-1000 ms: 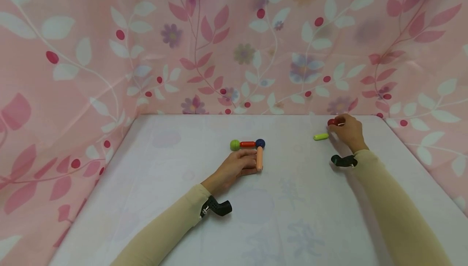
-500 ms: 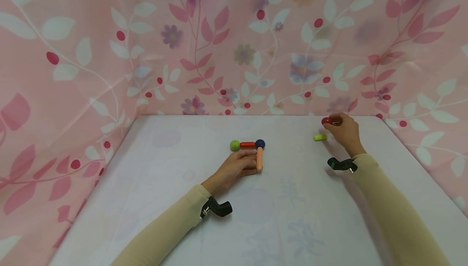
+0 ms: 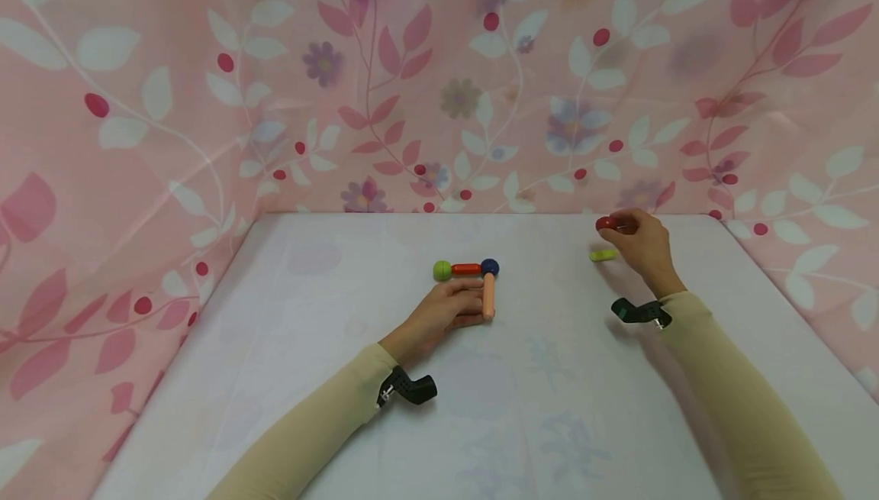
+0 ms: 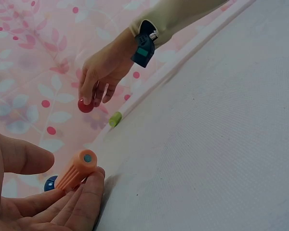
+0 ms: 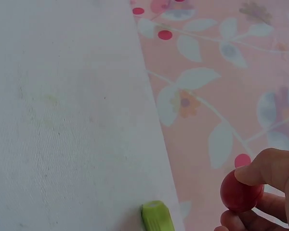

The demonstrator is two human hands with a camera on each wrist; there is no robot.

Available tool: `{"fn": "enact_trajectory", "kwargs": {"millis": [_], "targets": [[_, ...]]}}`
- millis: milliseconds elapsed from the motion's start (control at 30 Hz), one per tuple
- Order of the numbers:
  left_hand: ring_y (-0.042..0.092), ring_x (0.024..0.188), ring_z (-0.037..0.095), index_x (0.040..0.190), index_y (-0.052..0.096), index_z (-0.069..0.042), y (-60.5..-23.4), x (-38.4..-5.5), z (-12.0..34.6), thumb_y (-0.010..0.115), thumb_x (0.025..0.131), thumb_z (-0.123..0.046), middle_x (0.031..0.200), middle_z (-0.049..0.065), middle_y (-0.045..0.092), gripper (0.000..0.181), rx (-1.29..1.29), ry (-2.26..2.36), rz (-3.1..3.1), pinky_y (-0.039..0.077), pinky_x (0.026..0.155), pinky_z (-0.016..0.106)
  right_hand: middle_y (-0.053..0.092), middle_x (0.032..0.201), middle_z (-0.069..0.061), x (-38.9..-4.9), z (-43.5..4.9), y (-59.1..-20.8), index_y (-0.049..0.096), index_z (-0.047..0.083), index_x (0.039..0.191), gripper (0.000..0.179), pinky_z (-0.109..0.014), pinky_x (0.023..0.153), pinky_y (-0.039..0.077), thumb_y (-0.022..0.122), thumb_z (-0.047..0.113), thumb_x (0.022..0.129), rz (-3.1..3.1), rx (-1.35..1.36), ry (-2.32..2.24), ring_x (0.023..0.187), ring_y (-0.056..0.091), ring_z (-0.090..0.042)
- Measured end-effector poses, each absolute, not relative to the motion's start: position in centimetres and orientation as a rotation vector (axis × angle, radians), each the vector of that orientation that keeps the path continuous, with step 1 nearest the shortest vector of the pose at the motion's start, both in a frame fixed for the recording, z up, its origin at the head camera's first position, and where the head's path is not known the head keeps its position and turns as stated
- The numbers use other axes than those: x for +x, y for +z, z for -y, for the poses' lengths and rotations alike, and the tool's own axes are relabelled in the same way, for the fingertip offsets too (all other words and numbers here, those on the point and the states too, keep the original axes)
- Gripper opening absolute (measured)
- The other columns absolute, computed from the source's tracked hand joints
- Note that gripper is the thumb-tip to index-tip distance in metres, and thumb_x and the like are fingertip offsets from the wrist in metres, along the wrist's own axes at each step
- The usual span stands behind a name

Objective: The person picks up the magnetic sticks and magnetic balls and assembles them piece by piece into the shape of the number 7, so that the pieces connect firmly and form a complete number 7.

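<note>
My right hand pinches a red ball between thumb and fingers, raised above the table near its back right edge. Just below lies a short yellow-green magnetic stick. At the middle of the table, my left hand touches an orange magnetic stick with its fingertips. The left thumb stands apart from that stick, as the left wrist view shows. A dark blue ball joins the far end of the orange stick to a red stick, which ends in a green ball.
A white-covered table spreads under both hands. Pink floral cloth hangs behind its back edge and along the sides. Each wrist wears a dark camera mount.
The right hand has shifted left and slightly up, carrying the red ball away from its earlier spot to above the yellow-green stick. The left hand and the joined pieces stay in place.
</note>
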State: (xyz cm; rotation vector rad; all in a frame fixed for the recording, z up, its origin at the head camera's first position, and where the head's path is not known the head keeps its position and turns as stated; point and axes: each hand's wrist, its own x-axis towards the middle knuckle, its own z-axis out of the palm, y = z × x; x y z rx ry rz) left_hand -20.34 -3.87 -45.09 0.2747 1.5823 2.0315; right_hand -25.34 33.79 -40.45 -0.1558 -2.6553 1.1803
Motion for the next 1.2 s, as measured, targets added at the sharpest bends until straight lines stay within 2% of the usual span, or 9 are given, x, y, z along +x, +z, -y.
{"fn": "enact_trajectory", "kwargs": {"millis": [133,467,733,1200], "targets": [[0.066,0.113,0.027,0.149,0.048,0.005,-45.0,-20.5,3.9,0.060,0.103,-0.003,0.143,0.017,0.056,0.047,0.262,2.037,-1.586,0.054,0.098,0.039,0.065,0.124,-0.024,-25.0,-33.1,-40.1,0.061,-0.003,0.135,0.050,-0.027,0.084,0.047,0.074,0.029,0.099,2.617,-0.097,1.179,0.114,0.060,-0.038],[0.065,0.116,0.028,0.148,0.048,0.004,-45.1,-20.7,3.8,0.061,0.103,-0.004,0.143,0.017,0.056,0.047,0.260,2.035,-1.591,0.054,0.098,0.038,0.066,0.121,-0.021,-23.8,-31.1,-39.3,0.062,0.000,0.132,0.047,-0.028,0.082,0.046,0.076,0.030,0.098,2.616,-0.034,1.189,0.115,0.059,-0.036],[0.066,0.115,0.027,0.148,0.049,0.004,-45.1,-20.5,3.8,0.061,0.103,-0.003,0.144,0.016,0.056,0.048,0.240,2.036,-1.591,0.054,0.097,0.038,0.067,0.120,-0.018,-22.6,-29.4,-39.4,0.064,0.003,0.129,0.043,-0.016,0.072,0.050,0.077,0.029,0.097,2.609,0.032,1.233,0.112,0.060,-0.034],[0.067,0.112,0.027,0.150,0.048,0.004,-45.1,-20.4,3.8,0.060,0.104,-0.003,0.146,0.019,0.054,0.048,0.241,2.033,-1.569,0.052,0.100,0.040,0.069,0.116,-0.016,-20.4,-27.0,-39.6,0.066,0.002,0.125,0.040,-0.013,0.077,0.050,0.081,0.023,0.094,2.579,0.144,1.347,0.104,0.065,-0.031]]}}
